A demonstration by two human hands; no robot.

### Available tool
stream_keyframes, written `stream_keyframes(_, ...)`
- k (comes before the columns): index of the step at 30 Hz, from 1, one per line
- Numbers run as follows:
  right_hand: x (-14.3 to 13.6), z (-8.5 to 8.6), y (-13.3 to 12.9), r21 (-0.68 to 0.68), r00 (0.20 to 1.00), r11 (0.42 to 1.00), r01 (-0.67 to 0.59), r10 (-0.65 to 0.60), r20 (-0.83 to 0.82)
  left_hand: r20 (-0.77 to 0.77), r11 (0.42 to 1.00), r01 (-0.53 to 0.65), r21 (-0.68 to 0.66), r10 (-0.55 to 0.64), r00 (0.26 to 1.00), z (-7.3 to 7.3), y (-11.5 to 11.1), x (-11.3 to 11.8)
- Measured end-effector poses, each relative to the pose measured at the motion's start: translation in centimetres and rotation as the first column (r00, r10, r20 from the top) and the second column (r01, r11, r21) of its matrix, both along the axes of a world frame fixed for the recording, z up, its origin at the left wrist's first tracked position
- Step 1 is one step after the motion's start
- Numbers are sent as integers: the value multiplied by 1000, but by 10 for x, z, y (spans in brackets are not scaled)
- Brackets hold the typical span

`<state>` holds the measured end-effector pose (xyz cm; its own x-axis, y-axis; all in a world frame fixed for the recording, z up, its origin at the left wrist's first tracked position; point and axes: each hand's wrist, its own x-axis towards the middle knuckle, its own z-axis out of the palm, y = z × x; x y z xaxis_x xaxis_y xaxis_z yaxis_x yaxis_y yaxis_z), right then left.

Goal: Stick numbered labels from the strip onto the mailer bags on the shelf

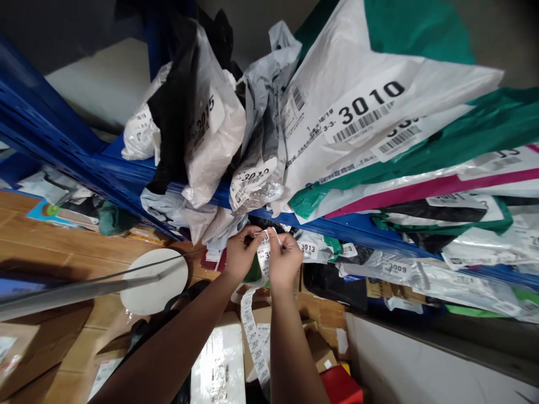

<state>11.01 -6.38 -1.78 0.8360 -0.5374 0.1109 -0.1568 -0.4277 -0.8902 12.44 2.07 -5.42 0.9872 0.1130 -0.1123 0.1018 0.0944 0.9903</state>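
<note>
Both hands raised at lower centre of the frame, just under the front edge of the blue metal shelf (362, 227). Left hand (241, 253) pinching the top of a long white paper strip of numbered stickers (252, 331); right hand (284, 259) closed on the same strip at its upper end, fingertips touching one label there. Strip hanging limp between the forearms down to the bottom of the frame.

Little free room above: glossy, crumpled plastic mailer bags overhang the shelf lip, among them a white-and-green plastic parcel marked 3010 (370, 106) at upper right and a wrinkled grey plastic parcel (261, 146) at upper centre. More room at lower left, over brown cardboard boxes (42, 336) with flat matte tops, beside a smooth white round disc (155, 280) and a grey metal bar (63, 292).
</note>
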Motion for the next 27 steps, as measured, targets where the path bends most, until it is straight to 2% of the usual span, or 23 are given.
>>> stream_keyframes(3,-7,-1,-2,242,999,969,-38,46,-26,4,1000,21,-11,-21,1000,3,4,0)
stream_keyframes(5,-13,-3,-6,335,995,940,-62,86,-57,2,999,25,-27,-25,1000,4,5,0)
stream_keyframes(6,-15,-3,-7,324,994,944,-60,86,-64,-1,999,32,-37,-32,999,4,6,1)
stream_keyframes(10,-16,-4,-4,130,998,991,-41,48,-48,-15,993,86,-87,-88,996,2,7,0)
stream_keyframes(15,-9,-1,5,-42,999,999,10,-12,-43,-44,991,64,-119,-69,997,-1,9,3)
stream_keyframes(16,-9,-1,5,-17,998,1000,9,-10,-58,-51,991,57,-118,-63,997,-1,10,4)
stream_keyframes(18,-10,-1,1,137,993,989,-48,62,-102,-68,992,58,-113,-66,995,1,11,7)
stream_keyframes(20,-13,-1,-7,307,973,941,-143,190,-130,-85,991,80,-111,-89,992,3,13,10)
stream_keyframes(21,-14,-1,-11,347,962,921,-176,235,-137,-93,989,93,-111,-103,990,4,13,11)
stream_keyframes(23,-17,0,-17,325,954,924,-201,260,-147,-107,988,108,-110,-120,987,8,13,13)
stream_keyframes(27,-19,2,-21,136,966,973,-185,205,-158,-121,987,114,-109,-127,985,12,12,14)
